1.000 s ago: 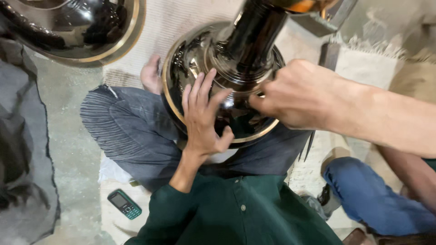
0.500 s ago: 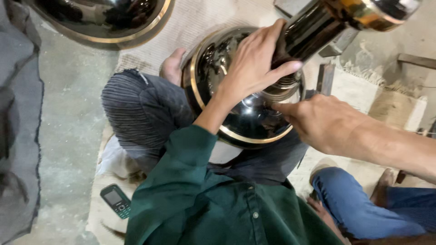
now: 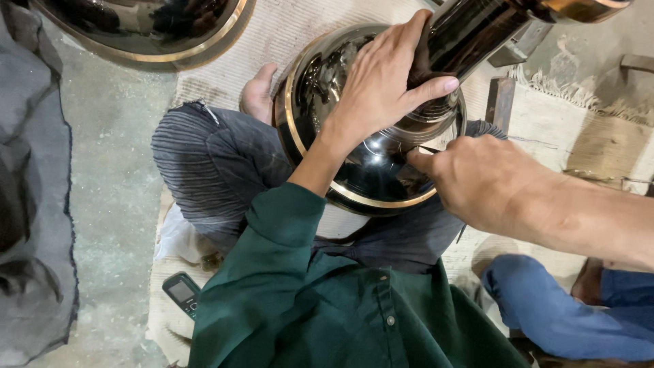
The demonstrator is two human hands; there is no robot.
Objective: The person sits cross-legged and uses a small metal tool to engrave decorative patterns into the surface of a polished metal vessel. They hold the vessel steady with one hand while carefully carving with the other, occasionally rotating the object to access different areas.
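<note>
Since the earlier frame little has shifted: left hand [image 3: 381,82] still grips the dark vessel's [image 3: 354,163] neck on the lap, while right hand [image 3: 484,180] pinches, perhaps, a small tool against its shoulder.

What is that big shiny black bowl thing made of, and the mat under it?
The domed vessel looks like polished metal: dark and mirror-glossy, with a brass-coloured band at its rim. It could be lacquered instead. The mat looks like coarse woven fibre, pale and ribbed, with a frayed fringe.

Two dark bowls [image 3: 354,170] [image 3: 143,27], one phone [image 3: 181,293]
</note>
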